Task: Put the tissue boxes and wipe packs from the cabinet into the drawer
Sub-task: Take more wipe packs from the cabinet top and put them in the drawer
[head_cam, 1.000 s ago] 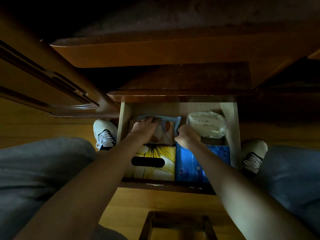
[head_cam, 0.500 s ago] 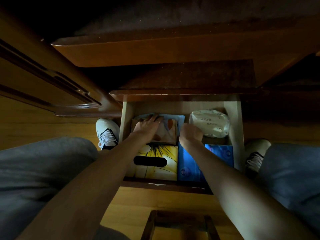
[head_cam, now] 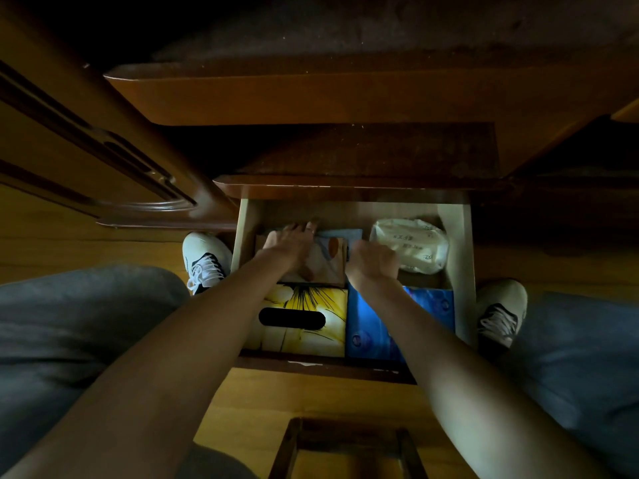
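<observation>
At the near end of the open drawer [head_cam: 461,271] a yellow tissue box [head_cam: 304,318] and a blue tissue box [head_cam: 366,326] lie side by side, touching. Beyond them the left hand [head_cam: 288,245] lies flat, fingers spread, on a pale patterned tissue box [head_cam: 328,262], while the right hand [head_cam: 375,262] is curled in a fist at that box's right edge. A white wipe pack [head_cam: 409,245] sits in the far right corner, just beside the right hand.
</observation>
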Demonstrator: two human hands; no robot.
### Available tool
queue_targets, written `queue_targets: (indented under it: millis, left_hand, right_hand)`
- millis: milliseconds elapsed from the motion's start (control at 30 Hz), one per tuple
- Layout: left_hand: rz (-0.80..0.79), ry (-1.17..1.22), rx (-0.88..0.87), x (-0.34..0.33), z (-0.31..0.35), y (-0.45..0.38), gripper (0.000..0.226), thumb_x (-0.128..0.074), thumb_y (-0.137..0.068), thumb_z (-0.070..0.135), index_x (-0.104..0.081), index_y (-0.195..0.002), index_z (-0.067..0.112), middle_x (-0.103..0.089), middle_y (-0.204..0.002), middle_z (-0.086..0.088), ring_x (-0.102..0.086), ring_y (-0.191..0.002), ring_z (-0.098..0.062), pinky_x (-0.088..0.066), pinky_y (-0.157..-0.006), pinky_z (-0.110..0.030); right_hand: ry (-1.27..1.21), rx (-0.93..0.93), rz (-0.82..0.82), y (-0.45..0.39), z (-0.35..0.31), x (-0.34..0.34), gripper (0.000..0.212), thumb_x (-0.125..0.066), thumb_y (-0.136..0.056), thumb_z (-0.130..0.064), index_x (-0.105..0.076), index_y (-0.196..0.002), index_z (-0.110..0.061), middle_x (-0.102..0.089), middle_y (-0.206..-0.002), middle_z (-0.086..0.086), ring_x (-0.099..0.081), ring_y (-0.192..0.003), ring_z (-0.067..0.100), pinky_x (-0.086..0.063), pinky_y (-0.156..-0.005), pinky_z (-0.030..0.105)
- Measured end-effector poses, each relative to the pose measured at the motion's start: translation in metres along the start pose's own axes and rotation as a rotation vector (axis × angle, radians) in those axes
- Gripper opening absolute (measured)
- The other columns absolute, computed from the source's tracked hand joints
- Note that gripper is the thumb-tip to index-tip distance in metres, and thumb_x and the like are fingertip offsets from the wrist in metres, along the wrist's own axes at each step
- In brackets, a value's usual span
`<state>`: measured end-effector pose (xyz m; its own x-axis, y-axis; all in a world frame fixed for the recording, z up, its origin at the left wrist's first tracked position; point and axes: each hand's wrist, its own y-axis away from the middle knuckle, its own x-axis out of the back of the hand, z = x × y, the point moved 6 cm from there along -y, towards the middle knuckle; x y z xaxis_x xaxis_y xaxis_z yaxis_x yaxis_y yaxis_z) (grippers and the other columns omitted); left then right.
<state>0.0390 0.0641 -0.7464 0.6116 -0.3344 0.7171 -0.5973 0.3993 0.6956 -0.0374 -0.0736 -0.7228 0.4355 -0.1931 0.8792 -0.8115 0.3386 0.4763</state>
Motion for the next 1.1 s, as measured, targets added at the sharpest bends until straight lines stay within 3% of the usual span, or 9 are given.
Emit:
queue_targets:
  millis: [167,300,433,533,667,800,967,1033,1100]
  left_hand:
    - [-0.029,-0.162,-0.098,0.003,0.002,-0.003,0.113,-0.085,-0.062,0.064,-0.035,-0.154,0.023,-0.038,-0.157,-0.004,-0.038,-0.141,-0.030,-0.043,-0.107,-0.048]
    - [0.041,-0.060,-0.104,0.002,-0.002,0.005,0.108,-0.083,-0.069,0.059,-0.031,-0.156,0.024,-0.033,-0.158,-0.005,-0.034,-0.144,-0.032,-0.041,-0.108,-0.049]
    - [0.355,0.148,-0.040,0.019,-0.005,0.015,0.059,-0.063,-0.093,0.049,-0.048,-0.146,0.028,-0.044,-0.146,0.001,-0.042,-0.133,-0.024,-0.043,-0.101,-0.046]
    - [0.262,0.091,-0.044,0.011,-0.006,0.022,0.041,-0.051,-0.101,0.048,-0.060,-0.134,0.025,-0.054,-0.136,-0.002,-0.051,-0.124,-0.025,-0.048,-0.095,-0.043]
    - [0.176,0.121,-0.037,0.003,-0.005,0.029,0.046,-0.056,-0.101,0.037,-0.052,-0.144,0.022,-0.051,-0.146,-0.005,-0.051,-0.131,-0.028,-0.047,-0.102,-0.045]
    - [0.181,0.056,-0.053,0.005,0.001,0.039,0.057,-0.056,-0.100,0.038,-0.040,-0.151,0.017,-0.042,-0.151,-0.009,-0.040,-0.139,-0.030,-0.036,-0.111,-0.047]
    - [0.237,0.063,-0.050,0.000,0.014,0.048,0.059,-0.055,-0.098,0.039,-0.040,-0.152,0.021,-0.035,-0.154,-0.006,-0.033,-0.143,-0.029,-0.032,-0.114,-0.048]
    - [0.249,0.072,-0.081,-0.004,0.023,0.049,0.059,-0.055,-0.098,0.043,-0.041,-0.151,0.022,-0.033,-0.157,-0.005,-0.031,-0.145,-0.028,-0.030,-0.116,-0.049]
    - [0.267,0.078,-0.083,-0.009,0.026,0.050,0.058,-0.054,-0.098,0.042,-0.042,-0.151,0.021,-0.033,-0.158,-0.003,-0.031,-0.146,-0.028,-0.031,-0.117,-0.048]
  right_hand:
    - [-0.049,-0.008,0.047,0.002,0.009,0.002,0.020,-0.058,-0.100,-0.031,-0.064,-0.116,-0.020,-0.072,-0.103,0.004,-0.070,-0.093,0.024,-0.038,-0.066,0.031]
    - [-0.082,0.002,0.070,0.007,0.022,-0.004,0.028,-0.057,-0.101,-0.042,-0.064,-0.115,-0.019,-0.073,-0.097,0.003,-0.071,-0.087,0.022,-0.041,-0.062,0.030]
    - [-0.210,-0.001,0.099,0.011,0.027,-0.008,0.028,-0.057,-0.100,-0.045,-0.062,-0.116,-0.022,-0.072,-0.092,0.001,-0.070,-0.083,0.020,-0.044,-0.060,0.030]
    - [-0.238,0.030,0.091,0.015,0.027,-0.016,0.027,-0.056,-0.101,-0.042,-0.063,-0.117,-0.022,-0.073,-0.098,0.003,-0.071,-0.090,0.024,-0.047,-0.065,0.031]
    - [-0.299,0.091,0.082,0.029,0.029,-0.027,0.023,-0.055,-0.100,-0.036,-0.068,-0.115,-0.025,-0.074,-0.106,0.002,-0.070,-0.097,0.025,-0.052,-0.076,0.034]
    - [-0.207,0.185,0.333,0.028,0.049,0.000,0.039,-0.069,-0.090,-0.029,-0.060,-0.127,-0.026,-0.058,-0.134,0.003,-0.051,-0.126,0.024,-0.045,-0.099,0.038]
    - [-0.083,0.157,0.080,-0.016,0.083,0.018,0.077,-0.065,-0.093,-0.028,-0.024,-0.158,-0.034,-0.010,-0.170,0.005,-0.011,-0.155,0.033,-0.022,-0.120,0.056]
    - [-0.058,0.170,-0.023,-0.025,0.086,0.010,0.081,-0.062,-0.095,-0.031,-0.016,-0.162,-0.031,-0.013,-0.170,0.008,-0.015,-0.154,0.033,-0.022,-0.121,0.056]
    - [-0.043,0.194,-0.103,-0.023,0.086,-0.003,0.073,-0.057,-0.098,-0.036,-0.022,-0.161,-0.026,-0.038,-0.159,0.013,-0.037,-0.143,0.033,-0.031,-0.116,0.051]
